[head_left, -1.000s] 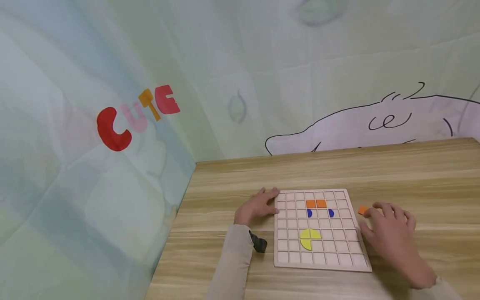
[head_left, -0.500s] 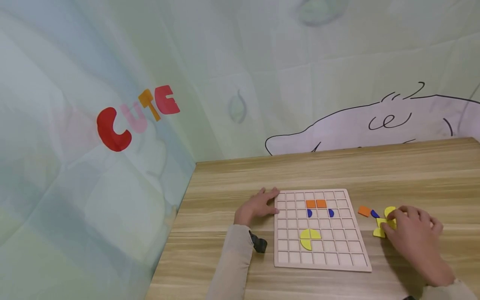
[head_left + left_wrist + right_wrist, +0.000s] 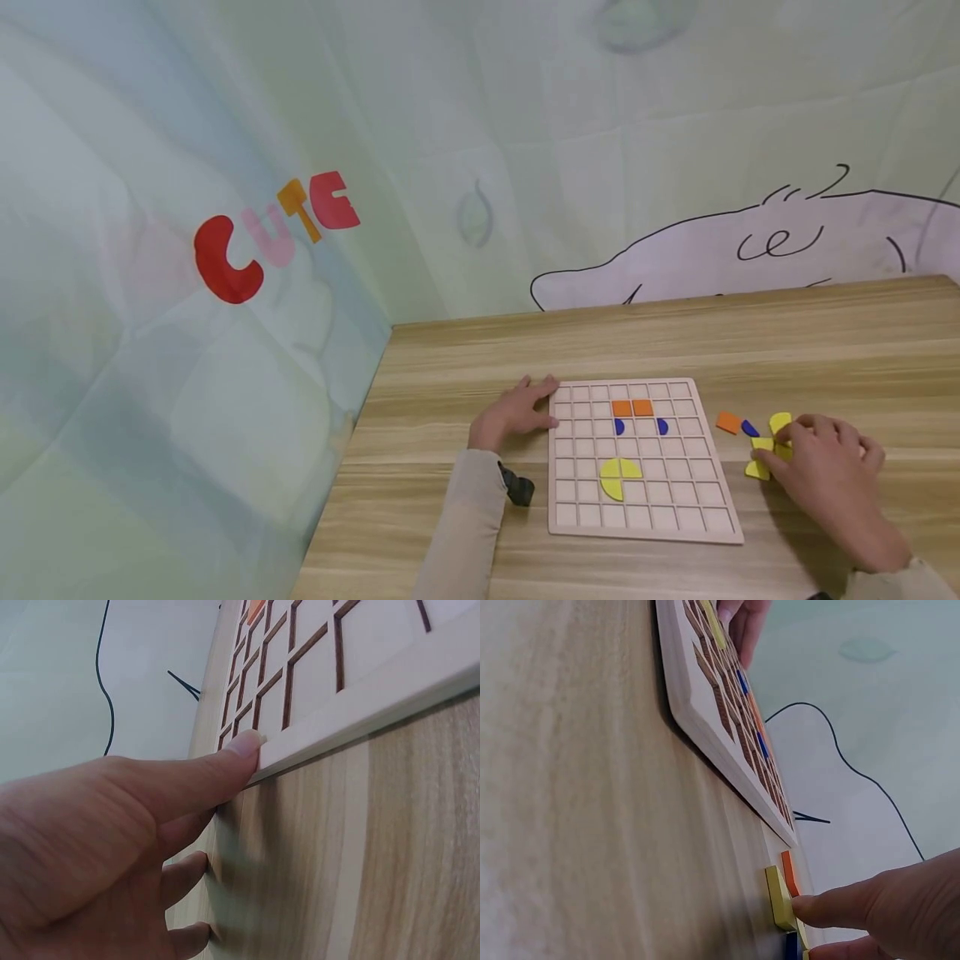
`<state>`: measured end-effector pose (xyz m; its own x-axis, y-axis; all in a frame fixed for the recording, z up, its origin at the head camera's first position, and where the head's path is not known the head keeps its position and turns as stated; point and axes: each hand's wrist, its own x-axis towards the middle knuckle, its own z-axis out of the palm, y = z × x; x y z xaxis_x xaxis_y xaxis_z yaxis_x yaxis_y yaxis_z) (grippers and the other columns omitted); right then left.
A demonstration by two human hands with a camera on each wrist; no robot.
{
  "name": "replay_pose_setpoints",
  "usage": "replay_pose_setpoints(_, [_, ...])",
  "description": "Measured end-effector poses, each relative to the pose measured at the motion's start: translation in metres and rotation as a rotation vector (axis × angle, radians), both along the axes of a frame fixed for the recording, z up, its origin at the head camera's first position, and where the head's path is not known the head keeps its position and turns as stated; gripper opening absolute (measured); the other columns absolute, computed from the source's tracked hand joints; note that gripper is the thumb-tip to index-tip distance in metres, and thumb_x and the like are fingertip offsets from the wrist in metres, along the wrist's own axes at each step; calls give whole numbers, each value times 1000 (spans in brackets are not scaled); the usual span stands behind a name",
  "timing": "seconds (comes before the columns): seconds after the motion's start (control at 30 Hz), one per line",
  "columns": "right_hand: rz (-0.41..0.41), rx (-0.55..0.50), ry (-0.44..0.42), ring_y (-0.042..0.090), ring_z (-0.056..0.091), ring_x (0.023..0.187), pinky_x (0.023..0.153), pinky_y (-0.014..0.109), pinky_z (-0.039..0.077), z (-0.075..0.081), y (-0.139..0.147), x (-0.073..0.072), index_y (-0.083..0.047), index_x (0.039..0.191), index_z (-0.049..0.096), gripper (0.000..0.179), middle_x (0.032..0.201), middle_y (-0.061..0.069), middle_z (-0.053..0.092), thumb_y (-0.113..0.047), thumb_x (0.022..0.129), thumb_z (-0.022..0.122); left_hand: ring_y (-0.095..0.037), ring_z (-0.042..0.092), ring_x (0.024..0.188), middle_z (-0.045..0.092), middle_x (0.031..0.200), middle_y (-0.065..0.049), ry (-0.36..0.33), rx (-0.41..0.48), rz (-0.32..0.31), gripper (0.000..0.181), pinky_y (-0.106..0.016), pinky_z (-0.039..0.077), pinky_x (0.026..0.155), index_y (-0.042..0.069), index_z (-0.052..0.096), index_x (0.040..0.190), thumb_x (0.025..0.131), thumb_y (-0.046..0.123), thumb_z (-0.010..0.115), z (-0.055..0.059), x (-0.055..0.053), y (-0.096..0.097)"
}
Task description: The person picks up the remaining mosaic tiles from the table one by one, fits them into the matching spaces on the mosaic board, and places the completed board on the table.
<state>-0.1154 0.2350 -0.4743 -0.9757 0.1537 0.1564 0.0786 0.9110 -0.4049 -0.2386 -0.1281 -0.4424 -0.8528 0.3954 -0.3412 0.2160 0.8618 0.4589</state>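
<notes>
A pale wooden grid board [image 3: 585,447] lies on the table with orange squares [image 3: 632,407], blue half-rounds [image 3: 663,427] and yellow quarter-rounds [image 3: 620,473] in its cells. My left hand [image 3: 513,417] rests at the board's left edge with fingers spread; in the left wrist view the thumb [image 3: 241,742] touches the rim. Right of the board, my right hand [image 3: 828,467] is over a small group of loose yellow pieces [image 3: 762,447], its fingers bent and partly hiding them. In the right wrist view, the thumb touches a yellow piece [image 3: 780,900] on the table.
Between the board and the yellow group lie a loose orange square [image 3: 728,422] and a blue piece [image 3: 749,428]. The wooden table [image 3: 465,350] meets a printed cloth backdrop [image 3: 487,167] at its back and left edges.
My right hand has moved right from beside the loose orange square to the yellow pieces, uncovering the orange and blue ones. A yellow piece has shifted slightly. The left hand stays put.
</notes>
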Motion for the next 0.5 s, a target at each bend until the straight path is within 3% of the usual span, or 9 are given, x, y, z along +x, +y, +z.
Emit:
replay_pose_setpoints(0.23, [12,8,-9,58,28,114,91,72,16,1,-1,1,1,97,67,41,123,36,44,-35,80,73,-24,10,149,23,158,10,9,-5,-11,69,-50,15,120,25,29,151,92,33,63,0,0,1])
replay_pose_setpoints(0.5, [23,9,-5,59,28,114,92,73,17,1,-5,1,2,94,67,37,122,38,44,-31,77,75,-23,9,149,23,158,11,6,-3,-6,69,-49,14,120,26,29,151,92,33,63,-1,0,1])
